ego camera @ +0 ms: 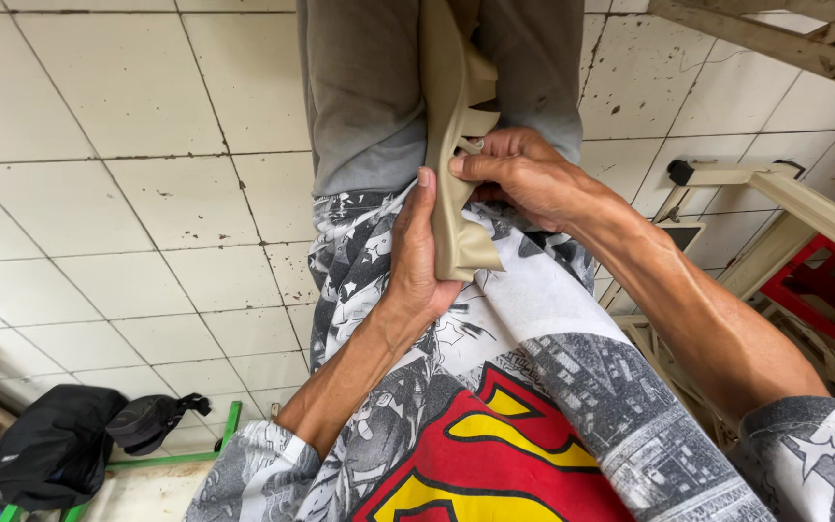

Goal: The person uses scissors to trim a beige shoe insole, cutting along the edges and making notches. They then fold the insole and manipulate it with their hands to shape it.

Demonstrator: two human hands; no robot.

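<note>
- A beige moulded piece [456, 145] is held upright against the grey trousers [364, 97], between both hands, at the lap.
- The left hand [417, 256] is closed around the lower edge of the piece, with the thumb pointed up.
- The right hand [524, 174] is gripped on the piece from the side, fingers curled over its slotted edge.
- Both forearms are reached forward over a printed shirt [495, 425].
- A white tiled floor [128, 116] is seen below; a black bag [60, 449] lies at the far left, a red crate [823, 300] under a cream frame [785, 203] at the right.
</note>
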